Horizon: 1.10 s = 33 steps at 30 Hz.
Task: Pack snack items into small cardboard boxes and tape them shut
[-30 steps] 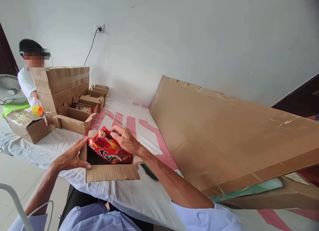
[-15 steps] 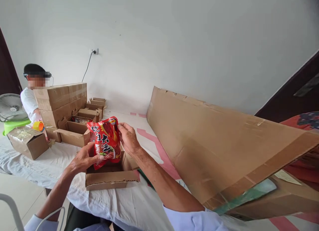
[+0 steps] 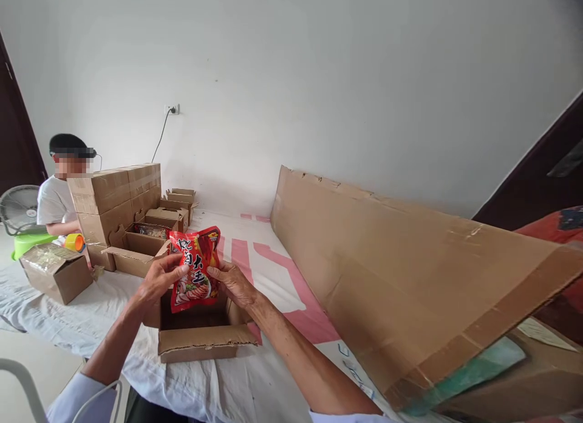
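A red snack packet (image 3: 195,266) with white characters stands upright over a small open cardboard box (image 3: 203,341). My left hand (image 3: 159,280) grips the packet's left edge. On the other side, my right hand (image 3: 232,281) holds its lower right edge. The box sits on a white cloth with pink stripes (image 3: 282,289), its front flap folded out toward me. The inside of the box is dark and looks bare.
A large flattened cardboard sheet (image 3: 401,271) leans across the right. At the far left stand stacked taped cartons (image 3: 113,189), open small boxes (image 3: 136,253), a taped box (image 3: 57,271), a fan (image 3: 18,210) and a seated person (image 3: 57,195).
The packet was lying tilted in the box under my right hand; now both hands hold it upright above the box. The camera has tilted upward.
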Each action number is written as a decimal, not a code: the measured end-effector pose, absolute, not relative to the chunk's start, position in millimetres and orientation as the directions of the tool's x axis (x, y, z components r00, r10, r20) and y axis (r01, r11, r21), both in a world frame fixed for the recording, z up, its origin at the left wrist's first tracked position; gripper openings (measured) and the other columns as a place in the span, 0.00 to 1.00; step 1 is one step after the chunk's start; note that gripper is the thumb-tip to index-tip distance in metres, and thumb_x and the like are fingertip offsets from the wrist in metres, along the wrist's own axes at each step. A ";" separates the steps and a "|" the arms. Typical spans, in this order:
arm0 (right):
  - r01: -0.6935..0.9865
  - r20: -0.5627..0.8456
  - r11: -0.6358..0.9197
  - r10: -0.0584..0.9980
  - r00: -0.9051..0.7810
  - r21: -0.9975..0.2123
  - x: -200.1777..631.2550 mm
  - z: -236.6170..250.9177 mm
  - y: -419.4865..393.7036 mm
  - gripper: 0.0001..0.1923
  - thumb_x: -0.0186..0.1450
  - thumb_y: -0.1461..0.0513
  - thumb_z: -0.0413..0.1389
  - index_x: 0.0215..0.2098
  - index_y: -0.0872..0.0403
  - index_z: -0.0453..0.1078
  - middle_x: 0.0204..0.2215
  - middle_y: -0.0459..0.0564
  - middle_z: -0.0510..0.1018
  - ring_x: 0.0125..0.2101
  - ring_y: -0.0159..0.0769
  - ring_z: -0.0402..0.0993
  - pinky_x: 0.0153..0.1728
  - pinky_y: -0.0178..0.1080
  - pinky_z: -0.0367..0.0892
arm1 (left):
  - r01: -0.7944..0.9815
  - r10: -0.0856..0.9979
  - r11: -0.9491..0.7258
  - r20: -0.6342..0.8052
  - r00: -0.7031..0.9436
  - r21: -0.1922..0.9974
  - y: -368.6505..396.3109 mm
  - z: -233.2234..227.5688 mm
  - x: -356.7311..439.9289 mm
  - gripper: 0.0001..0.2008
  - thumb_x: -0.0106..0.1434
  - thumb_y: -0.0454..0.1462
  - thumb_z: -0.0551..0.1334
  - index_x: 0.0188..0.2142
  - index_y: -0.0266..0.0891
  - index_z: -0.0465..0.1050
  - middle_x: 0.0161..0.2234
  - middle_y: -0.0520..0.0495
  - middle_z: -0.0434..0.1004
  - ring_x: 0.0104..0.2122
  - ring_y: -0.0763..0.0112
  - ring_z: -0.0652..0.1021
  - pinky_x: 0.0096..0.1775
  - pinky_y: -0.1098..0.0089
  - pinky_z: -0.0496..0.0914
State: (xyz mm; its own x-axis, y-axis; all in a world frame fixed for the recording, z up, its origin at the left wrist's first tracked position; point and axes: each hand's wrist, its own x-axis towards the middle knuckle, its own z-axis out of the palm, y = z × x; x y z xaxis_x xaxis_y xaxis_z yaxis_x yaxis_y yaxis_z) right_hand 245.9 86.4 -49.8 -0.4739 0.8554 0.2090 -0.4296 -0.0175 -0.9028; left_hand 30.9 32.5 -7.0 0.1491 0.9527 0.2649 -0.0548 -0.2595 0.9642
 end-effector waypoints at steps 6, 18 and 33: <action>-0.442 0.187 -0.038 0.872 -0.453 -0.896 247.4 -63.5 87.4 0.30 0.49 0.45 0.81 0.42 0.54 0.86 0.37 0.53 0.90 0.38 0.48 0.87 0.49 0.50 0.77 | -0.047 0.939 -0.337 0.339 0.050 0.940 50.1 13.2 26.7 0.28 0.50 0.59 0.80 0.34 0.36 0.87 0.30 0.45 0.86 0.34 0.59 0.84 0.40 0.63 0.79; -0.386 0.180 0.037 0.922 -0.342 -0.922 249.4 -78.7 86.6 0.31 0.50 0.40 0.78 0.38 0.54 0.86 0.34 0.53 0.89 0.34 0.45 0.84 0.46 0.50 0.78 | 0.055 0.932 -0.358 0.360 -0.032 0.932 58.5 18.9 16.3 0.22 0.49 0.53 0.79 0.25 0.38 0.81 0.23 0.49 0.80 0.24 0.67 0.78 0.29 0.68 0.74; -0.355 0.236 0.171 0.960 -0.148 -0.919 242.9 -78.3 95.2 0.25 0.55 0.40 0.73 0.31 0.51 0.83 0.27 0.47 0.85 0.35 0.47 0.81 0.41 0.46 0.75 | -0.026 0.977 -0.199 0.201 0.066 0.980 60.2 -16.7 17.7 0.28 0.46 0.54 0.83 0.35 0.35 0.83 0.31 0.43 0.85 0.27 0.67 0.81 0.31 0.69 0.75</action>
